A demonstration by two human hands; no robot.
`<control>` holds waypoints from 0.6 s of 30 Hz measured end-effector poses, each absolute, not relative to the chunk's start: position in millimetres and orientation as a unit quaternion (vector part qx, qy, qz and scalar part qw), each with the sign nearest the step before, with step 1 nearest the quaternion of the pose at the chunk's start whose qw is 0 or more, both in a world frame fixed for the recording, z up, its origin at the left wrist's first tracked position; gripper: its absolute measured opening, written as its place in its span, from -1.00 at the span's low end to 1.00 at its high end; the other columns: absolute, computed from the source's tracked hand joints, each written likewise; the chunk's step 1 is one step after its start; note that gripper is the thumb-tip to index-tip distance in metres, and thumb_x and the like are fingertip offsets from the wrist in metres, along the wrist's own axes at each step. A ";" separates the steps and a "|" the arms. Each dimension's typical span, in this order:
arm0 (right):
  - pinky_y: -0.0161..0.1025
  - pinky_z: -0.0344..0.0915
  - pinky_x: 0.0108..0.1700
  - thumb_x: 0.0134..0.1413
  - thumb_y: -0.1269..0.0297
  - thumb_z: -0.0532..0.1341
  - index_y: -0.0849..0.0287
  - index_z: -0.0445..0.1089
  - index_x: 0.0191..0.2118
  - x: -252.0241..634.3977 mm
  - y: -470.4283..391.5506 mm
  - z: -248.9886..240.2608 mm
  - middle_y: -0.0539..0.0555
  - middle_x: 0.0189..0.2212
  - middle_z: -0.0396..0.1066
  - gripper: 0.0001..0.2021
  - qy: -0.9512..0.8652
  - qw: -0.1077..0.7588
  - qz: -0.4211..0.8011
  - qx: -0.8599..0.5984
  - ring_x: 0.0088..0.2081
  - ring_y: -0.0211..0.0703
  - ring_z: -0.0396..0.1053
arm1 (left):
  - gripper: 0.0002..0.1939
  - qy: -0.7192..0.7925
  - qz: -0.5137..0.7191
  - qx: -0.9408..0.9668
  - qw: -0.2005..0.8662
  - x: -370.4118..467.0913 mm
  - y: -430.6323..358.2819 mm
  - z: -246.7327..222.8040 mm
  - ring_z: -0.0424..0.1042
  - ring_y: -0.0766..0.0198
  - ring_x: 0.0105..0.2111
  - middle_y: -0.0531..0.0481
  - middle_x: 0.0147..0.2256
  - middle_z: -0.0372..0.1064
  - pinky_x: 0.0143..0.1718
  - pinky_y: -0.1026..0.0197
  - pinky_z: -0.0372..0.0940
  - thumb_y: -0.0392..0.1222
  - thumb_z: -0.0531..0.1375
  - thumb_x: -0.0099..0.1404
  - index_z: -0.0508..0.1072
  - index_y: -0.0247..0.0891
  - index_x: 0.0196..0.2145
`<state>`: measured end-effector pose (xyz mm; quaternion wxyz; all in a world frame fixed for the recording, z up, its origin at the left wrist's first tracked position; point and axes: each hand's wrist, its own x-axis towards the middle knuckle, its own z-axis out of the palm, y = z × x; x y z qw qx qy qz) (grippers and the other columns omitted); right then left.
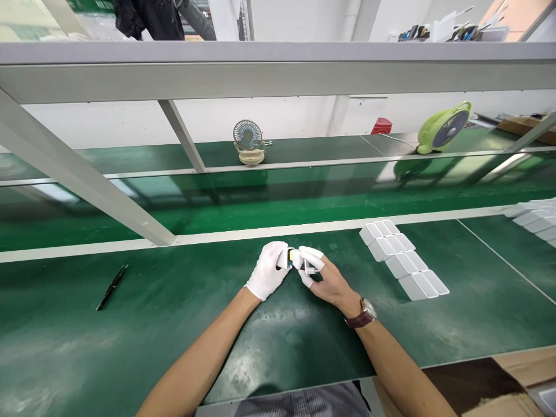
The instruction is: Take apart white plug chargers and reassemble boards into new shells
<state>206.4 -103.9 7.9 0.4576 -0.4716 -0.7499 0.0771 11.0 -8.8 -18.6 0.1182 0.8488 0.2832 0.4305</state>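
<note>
In a white glove, my left hand (pixel 266 271) is closed around a small white plastic housing (pixel 283 258). Yellow, blue and dark parts, like electronic components, show at the housing's right-hand opening. My right hand (pixel 332 282) wears white finger covers and a wristwatch. Its fingers pinch a small white plastic piece (pixel 311 269), whose exact shape is partly hidden by them. Both hands meet just above the green tabletop (pixel 304 341), fingertips close together at the housing's open side.
Rows of white plastic cases (pixel 406 263) stand right of my hands, with more cases (pixel 538 220) at the far right. A black pen (pixel 112 288) lies left. Behind are a slanted metal post (pixel 87 168), a small fan (pixel 248 141) and a green fan (pixel 443 128).
</note>
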 end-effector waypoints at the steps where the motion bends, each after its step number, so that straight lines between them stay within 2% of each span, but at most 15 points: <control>1: 0.04 0.38 0.20 0.22 0.48 0.18 -0.01 0.07 0.36 206.4 -103.9 8.4 0.20 0.22 0.27 -0.37 -0.750 0.458 0.079 -0.472 0.23 0.04 0.29 | -0.47 0.283 0.430 0.849 0.118 10.9 -8.7 -18.8 0.41 0.03 0.06 -0.19 0.02 0.40 0.12 -0.11 0.38 -0.28 0.29 0.27 0.27 -0.16 0.16; 13: 0.01 0.32 0.23 0.20 0.49 0.18 0.08 0.11 0.33 205.6 -100.3 5.7 0.25 0.22 0.27 -0.39 -0.749 0.461 0.073 -0.470 0.25 0.02 0.27 | -0.54 0.295 0.422 0.847 0.128 10.8 -8.7 -15.3 0.41 0.03 0.07 -0.22 0.03 0.42 0.15 -0.06 0.35 -0.28 0.28 0.26 0.35 -0.22 0.11; 16: -0.08 0.33 0.22 0.16 0.47 0.19 0.14 0.20 0.26 203.3 -97.2 13.5 0.25 0.16 0.34 -0.46 -0.747 0.472 0.053 -0.465 0.21 -0.03 0.31 | -0.57 0.301 0.408 0.852 0.132 7.3 -8.0 -9.5 0.42 -0.01 0.06 -0.25 0.03 0.42 0.14 -0.07 0.33 -0.25 0.26 0.26 0.38 -0.24 0.08; 18: -0.16 0.31 0.21 0.12 0.46 0.20 0.15 0.30 0.14 202.3 -93.8 20.9 0.20 0.10 0.40 -0.56 -0.760 0.448 0.044 -0.468 0.18 -0.09 0.33 | -0.59 0.316 0.377 0.859 0.144 5.1 -3.5 -4.5 0.43 -0.04 0.03 -0.24 0.01 0.43 0.10 -0.10 0.34 -0.19 0.25 0.27 0.38 -0.23 0.07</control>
